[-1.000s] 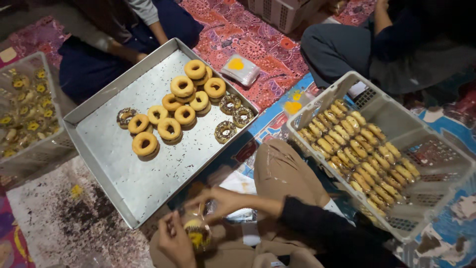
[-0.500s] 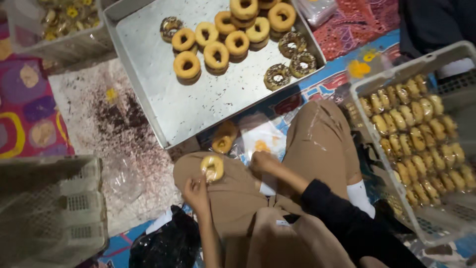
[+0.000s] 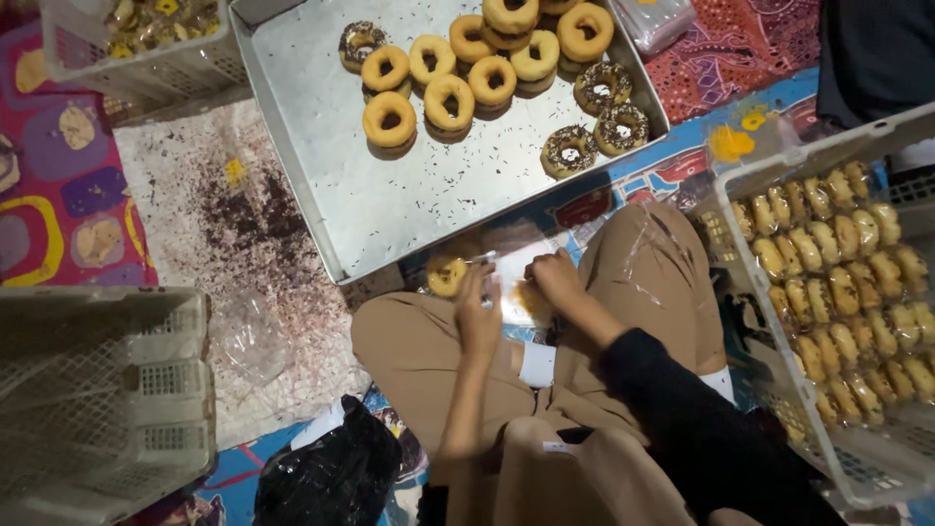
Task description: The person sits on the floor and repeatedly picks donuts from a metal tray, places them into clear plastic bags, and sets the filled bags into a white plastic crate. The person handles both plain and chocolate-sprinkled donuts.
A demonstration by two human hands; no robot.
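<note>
While the person sits cross-legged on the patterned mat (image 3: 68,195), we find both hands at work over the lap, just below the near corner of the metal tray (image 3: 341,185). The left hand (image 3: 477,317) is closed around the edge of a clear plastic wrapper (image 3: 506,287) with a yellow-topped doughnut (image 3: 447,276) inside it or just against it — the blur does not let us tell which. The right hand (image 3: 555,278) rests with curled fingers on the other end of the wrapper; whether it pinches the film or merely presses it, we cannot tell.

On the tray we count a cluster of plain glazed doughnuts (image 3: 443,97) and four sprinkle-topped doughnuts (image 3: 599,122), all unwrapped and lying near the far end. To the right, a white plastic crate (image 3: 906,458) holds close rows of wrapped doughnuts (image 3: 838,282); a second crate (image 3: 146,73) at the upper left holds more pieces, too dim to describe. An empty crate (image 3: 97,390) stands at the lower left, beside a black bag (image 3: 331,472).

In our judgement the wrapping is well advanced — the right crate is largely filled — yet more than a dozen doughnuts on the tray remain to be wrapped, and the piece in hand is not yet finished.
</note>
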